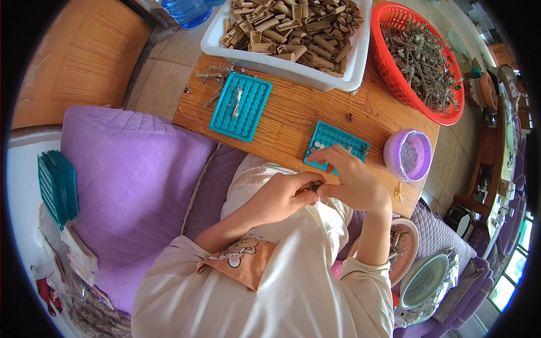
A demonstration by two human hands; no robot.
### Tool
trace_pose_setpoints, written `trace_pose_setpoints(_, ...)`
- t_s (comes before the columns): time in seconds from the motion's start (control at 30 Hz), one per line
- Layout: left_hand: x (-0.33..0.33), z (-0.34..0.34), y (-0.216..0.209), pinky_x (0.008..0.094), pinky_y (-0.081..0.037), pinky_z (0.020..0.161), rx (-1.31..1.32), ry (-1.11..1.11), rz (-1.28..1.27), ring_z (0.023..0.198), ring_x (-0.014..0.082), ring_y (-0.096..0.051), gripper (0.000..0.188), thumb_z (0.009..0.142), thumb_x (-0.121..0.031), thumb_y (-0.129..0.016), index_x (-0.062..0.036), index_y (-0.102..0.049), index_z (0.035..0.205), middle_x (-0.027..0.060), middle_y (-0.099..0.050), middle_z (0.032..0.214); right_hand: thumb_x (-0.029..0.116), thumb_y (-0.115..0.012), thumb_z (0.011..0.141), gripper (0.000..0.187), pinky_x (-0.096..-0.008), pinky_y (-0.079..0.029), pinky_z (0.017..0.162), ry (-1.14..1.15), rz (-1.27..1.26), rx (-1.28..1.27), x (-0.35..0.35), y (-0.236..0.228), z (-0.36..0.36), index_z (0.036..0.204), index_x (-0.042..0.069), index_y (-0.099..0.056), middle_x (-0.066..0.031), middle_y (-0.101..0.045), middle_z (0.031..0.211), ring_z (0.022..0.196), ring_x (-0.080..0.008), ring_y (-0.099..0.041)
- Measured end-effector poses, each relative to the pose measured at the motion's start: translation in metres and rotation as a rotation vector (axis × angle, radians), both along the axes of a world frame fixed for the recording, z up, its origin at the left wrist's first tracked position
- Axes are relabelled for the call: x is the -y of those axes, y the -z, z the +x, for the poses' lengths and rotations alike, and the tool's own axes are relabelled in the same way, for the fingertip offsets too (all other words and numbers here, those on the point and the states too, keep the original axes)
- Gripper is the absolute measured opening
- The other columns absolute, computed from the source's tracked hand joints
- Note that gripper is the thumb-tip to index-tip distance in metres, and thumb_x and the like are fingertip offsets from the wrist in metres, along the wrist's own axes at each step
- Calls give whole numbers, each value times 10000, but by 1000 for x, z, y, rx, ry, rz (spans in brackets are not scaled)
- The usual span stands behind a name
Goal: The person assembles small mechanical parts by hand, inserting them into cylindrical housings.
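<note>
Two bare hands work above the lap, at the near edge of the table. The left hand (282, 194) pinches one small dark piece (316, 186) between thumb and forefinger; the right hand (358, 183) meets it there with forefinger extended, though whether it also grips the piece cannot be told. Purple quilted seating (135, 163) flanks the person; at right it bears a pink basket (415, 241) and a pale-green colander (445, 265).

The wooden table (287, 121) has a visible grain and a warm brown surface. Near its front lie a right-hand teal tray (339, 134) of round wells, partly covered by the hand, and a purple bowl (391, 152); a left-hand teal tray (221, 115) bears a bundle of pale strands (237, 102). Farther back stand a white tub (332, 84) of brown half-tubes (276, 35) and a red basket (389, 79). Beyond lie tiled floor (155, 81) and a wooden door (79, 62).

Counted on the table: two trays, one bowl, one tub, one red basket.
</note>
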State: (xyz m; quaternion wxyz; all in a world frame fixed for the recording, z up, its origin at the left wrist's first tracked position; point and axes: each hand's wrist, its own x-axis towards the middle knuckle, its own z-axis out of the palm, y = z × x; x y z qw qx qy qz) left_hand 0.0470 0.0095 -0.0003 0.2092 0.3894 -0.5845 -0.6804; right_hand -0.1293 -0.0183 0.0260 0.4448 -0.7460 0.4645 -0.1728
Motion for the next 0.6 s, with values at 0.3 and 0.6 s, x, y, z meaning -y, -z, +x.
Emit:
trace_pose_setpoints(0.3, 22, 19, 5, 260, -463, 665, -604, -254, 388, 716, 133, -559, 243, 837, -54, -491, 14, -475, 1070, 82, -580, 862, 165, -657, 704, 316, -305, -454, 690, 36, 72, 368, 78, -7, 17, 970, 20, -567, -120, -604, 845, 717, -199, -571)
trace_pose_setpoints(0.6, 32, 23, 3, 273, -505, 641, -396, -438, 327, 716, 171, -604, 291, 816, -215, -577, -31, -500, 1028, 94, -586, 883, 312, -520, 805, 291, -391, -473, 722, 347, -452, -244, 216, 35, 73, 999, 100, -564, -161, -617, 850, 839, -302, -593)
